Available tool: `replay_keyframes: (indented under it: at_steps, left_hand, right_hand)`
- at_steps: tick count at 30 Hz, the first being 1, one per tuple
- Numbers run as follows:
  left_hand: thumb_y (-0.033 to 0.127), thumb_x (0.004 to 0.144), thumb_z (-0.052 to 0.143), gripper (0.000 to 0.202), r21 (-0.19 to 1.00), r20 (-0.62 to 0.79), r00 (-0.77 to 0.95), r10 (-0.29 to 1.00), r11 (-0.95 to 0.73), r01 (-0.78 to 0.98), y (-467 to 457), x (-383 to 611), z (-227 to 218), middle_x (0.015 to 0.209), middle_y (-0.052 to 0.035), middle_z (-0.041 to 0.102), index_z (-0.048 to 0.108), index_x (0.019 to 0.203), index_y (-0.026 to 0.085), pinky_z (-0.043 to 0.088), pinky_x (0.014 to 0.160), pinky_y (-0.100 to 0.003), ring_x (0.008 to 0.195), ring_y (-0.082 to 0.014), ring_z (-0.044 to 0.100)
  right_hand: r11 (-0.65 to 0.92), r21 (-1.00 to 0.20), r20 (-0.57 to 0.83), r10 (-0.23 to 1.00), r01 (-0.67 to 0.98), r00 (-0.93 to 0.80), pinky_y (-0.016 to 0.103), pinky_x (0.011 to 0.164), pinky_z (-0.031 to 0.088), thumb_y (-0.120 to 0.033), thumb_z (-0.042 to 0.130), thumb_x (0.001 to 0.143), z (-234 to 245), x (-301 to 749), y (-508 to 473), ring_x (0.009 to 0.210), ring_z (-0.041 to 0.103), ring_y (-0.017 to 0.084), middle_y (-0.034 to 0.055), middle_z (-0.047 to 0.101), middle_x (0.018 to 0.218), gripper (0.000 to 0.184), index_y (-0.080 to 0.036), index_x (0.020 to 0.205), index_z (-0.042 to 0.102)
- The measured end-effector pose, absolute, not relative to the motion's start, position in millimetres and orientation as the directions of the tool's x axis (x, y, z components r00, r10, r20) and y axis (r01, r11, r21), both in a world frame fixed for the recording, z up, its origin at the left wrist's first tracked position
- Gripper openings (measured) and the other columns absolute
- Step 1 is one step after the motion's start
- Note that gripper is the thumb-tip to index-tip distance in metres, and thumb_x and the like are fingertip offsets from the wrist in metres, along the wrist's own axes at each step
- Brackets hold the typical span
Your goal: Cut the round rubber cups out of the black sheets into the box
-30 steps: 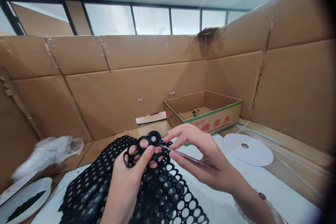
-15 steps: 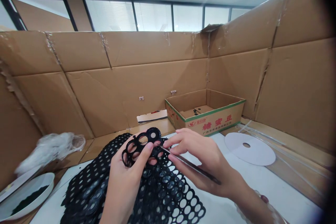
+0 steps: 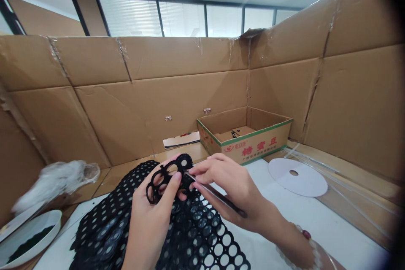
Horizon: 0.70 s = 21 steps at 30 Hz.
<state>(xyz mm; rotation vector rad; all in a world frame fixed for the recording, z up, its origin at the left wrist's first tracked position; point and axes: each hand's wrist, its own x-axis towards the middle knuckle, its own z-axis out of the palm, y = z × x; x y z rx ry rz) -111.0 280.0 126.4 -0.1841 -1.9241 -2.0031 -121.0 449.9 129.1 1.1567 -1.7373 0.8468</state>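
My left hand (image 3: 155,215) grips a small black piece made of joined rings (image 3: 155,185), thumb on top and fingers behind. My right hand (image 3: 230,190) is closed round a slim dark pair of tweezers (image 3: 221,196). Their tip meets the black piece close to my left thumb; exactly what the tip touches is too small to tell. Beneath both hands a heap of black sheets with round holes (image 3: 110,215) spreads over the white tabletop. One sheet's open lattice (image 3: 223,249) shows at the heap's right side.
A cardboard box (image 3: 253,143) with small black rings inside stands at the back right. Right of my hands lies a white disc (image 3: 278,177) with clear strips behind it. Crumpled plastic (image 3: 60,183) and a white bowl (image 3: 52,230) sit at left. Cardboard walls (image 3: 190,88) enclose the table.
My right hand has moved left with the tweezers, bringing them further over the black piece. My left hand keeps its grip almost in place. The whole view has shifted slightly.
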Motion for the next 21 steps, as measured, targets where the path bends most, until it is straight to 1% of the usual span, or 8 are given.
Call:
replay_keyframes:
  at_steps: [3, 5, 7, 10, 12, 14, 17, 21]
  left_hand:
    - [0.037, 0.076, 0.076, 0.043, 0.936, 0.348, -0.917, -0.198, 0.010, 0.353, 283, -110, 127, 0.109, -0.0009, 0.074, 0.070, 0.118, 0.028, 0.056, 0.074, -0.017, 0.085, -0.0136, 0.068]
    - [0.037, 0.079, 0.073, 0.037, 0.918, 0.397, -0.889, -0.228, 0.067, 0.392, 285, -109, 126, 0.117, 0.0010, 0.072, 0.071, 0.115, 0.031, 0.054, 0.086, -0.016, 0.106, -0.0150, 0.067]
    - [0.037, 0.083, 0.069, 0.033, 0.890, 0.455, -0.856, -0.246, 0.158, 0.428, 287, -109, 124, 0.123, 0.0025, 0.070, 0.070, 0.116, 0.033, 0.051, 0.094, -0.018, 0.116, -0.0158, 0.063]
    - [0.037, 0.087, 0.062, 0.036, 0.848, 0.511, -0.823, -0.249, 0.299, 0.436, 290, -111, 120, 0.129, 0.0016, 0.066, 0.067, 0.122, 0.032, 0.053, 0.095, -0.021, 0.120, -0.0181, 0.061]
    - [0.036, 0.088, 0.060, 0.037, 0.824, 0.533, -0.815, -0.230, 0.363, 0.436, 292, -112, 119, 0.130, 0.0018, 0.065, 0.065, 0.125, 0.031, 0.053, 0.094, -0.020, 0.119, -0.0174, 0.062]
    - [0.035, 0.089, 0.059, 0.038, 0.808, 0.545, -0.812, -0.207, 0.388, 0.444, 293, -113, 118, 0.130, 0.0020, 0.065, 0.064, 0.126, 0.032, 0.052, 0.095, -0.020, 0.119, -0.0167, 0.062]
    - [0.033, 0.089, 0.059, 0.038, 0.804, 0.546, -0.815, -0.194, 0.395, 0.445, 294, -112, 118, 0.131, 0.0011, 0.065, 0.064, 0.127, 0.032, 0.054, 0.093, -0.021, 0.119, -0.0187, 0.062]
    - [0.030, 0.089, 0.058, 0.039, 0.805, 0.538, -0.824, -0.178, 0.400, 0.439, 295, -111, 119, 0.134, 0.0021, 0.062, 0.063, 0.128, 0.034, 0.053, 0.094, -0.021, 0.122, -0.0186, 0.060]
  right_hand:
    - [0.479, 0.008, 0.931, -0.324, -0.878, -0.168, 0.034, 0.088, 0.048, -0.009, 0.051, 0.091, 122, -119, 439, 0.089, 0.068, 0.014, 0.0058, 0.072, 0.094, 0.008, -0.016, 0.089, 0.053]
    - [0.590, 0.048, 0.954, -0.267, -0.806, -0.139, 0.036, 0.095, 0.043, -0.007, 0.050, 0.091, 113, -120, 427, 0.090, 0.069, 0.015, 0.0066, 0.073, 0.096, 0.010, -0.016, 0.086, 0.053]
    - [0.656, 0.065, 0.974, -0.205, -0.752, -0.094, 0.036, 0.099, 0.041, -0.006, 0.049, 0.091, 104, -123, 416, 0.090, 0.070, 0.016, 0.0078, 0.074, 0.098, 0.012, -0.016, 0.085, 0.053]
    - [0.677, 0.075, 0.987, -0.153, -0.732, -0.040, 0.036, 0.100, 0.041, -0.005, 0.050, 0.090, 94, -132, 405, 0.090, 0.070, 0.016, 0.0077, 0.074, 0.097, 0.013, -0.017, 0.086, 0.053]
    - [0.676, 0.078, 0.990, -0.138, -0.733, -0.022, 0.036, 0.099, 0.041, -0.005, 0.051, 0.089, 91, -139, 403, 0.090, 0.070, 0.016, 0.0084, 0.074, 0.096, 0.012, -0.016, 0.086, 0.053]
    - [0.677, 0.077, 0.992, -0.126, -0.732, -0.012, 0.036, 0.099, 0.041, -0.004, 0.053, 0.088, 89, -144, 403, 0.088, 0.070, 0.016, 0.0094, 0.073, 0.097, 0.011, -0.015, 0.086, 0.053]
    - [0.681, 0.068, 0.994, -0.110, -0.729, -0.010, 0.035, 0.097, 0.041, -0.005, 0.052, 0.089, 88, -149, 404, 0.084, 0.068, 0.015, 0.0098, 0.073, 0.098, 0.011, -0.015, 0.084, 0.053]
    - [0.654, 0.032, 0.994, -0.101, -0.756, -0.046, 0.035, 0.090, 0.045, -0.009, 0.047, 0.092, 88, -153, 406, 0.089, 0.067, 0.016, 0.0100, 0.072, 0.099, 0.012, -0.016, 0.088, 0.056]
